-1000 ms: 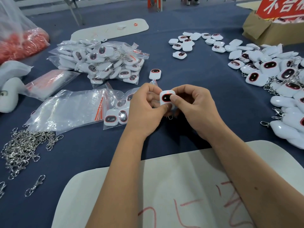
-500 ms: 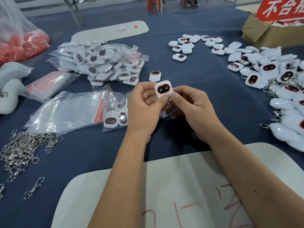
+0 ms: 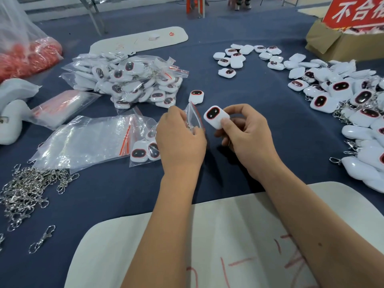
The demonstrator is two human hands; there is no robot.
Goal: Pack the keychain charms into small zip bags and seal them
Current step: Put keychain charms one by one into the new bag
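- Nearest the person, a white board (image 3: 239,235) with red marks lies on the blue table (image 3: 249,96); both forearms cross over it.
- Half a second ago both hands met around one charm; now they have drawn apart, with a gap between them.
- The right hand (image 3: 247,140) alone keeps the white keychain charm (image 3: 216,119), pinched between thumb and curled fingers, its dark red-rimmed face turned up and held above the table.
- The left hand (image 3: 179,140) has let go of the charm and now grips a small zip bag (image 3: 194,117), fingers curled around its lower part; the bag's red-striped top edge stands up just beside the charm, not touching it.
- Left of the hands lie empty clear bags (image 3: 83,140) and a bag holding charms (image 3: 143,152), partly hidden by the left hand.
- At the near left lies a heap of metal clasps (image 3: 25,190).
- Just beyond the hands, a single loose charm (image 3: 196,96) rests on the table.
- Farther left sits a pile of bagged charms (image 3: 133,82).
- To the right spreads a large heap of unbagged charms (image 3: 353,104), and a smaller scatter (image 3: 245,57) lies farther back.
- At the far right stands a cardboard box (image 3: 336,44) with a red sign (image 3: 357,11).
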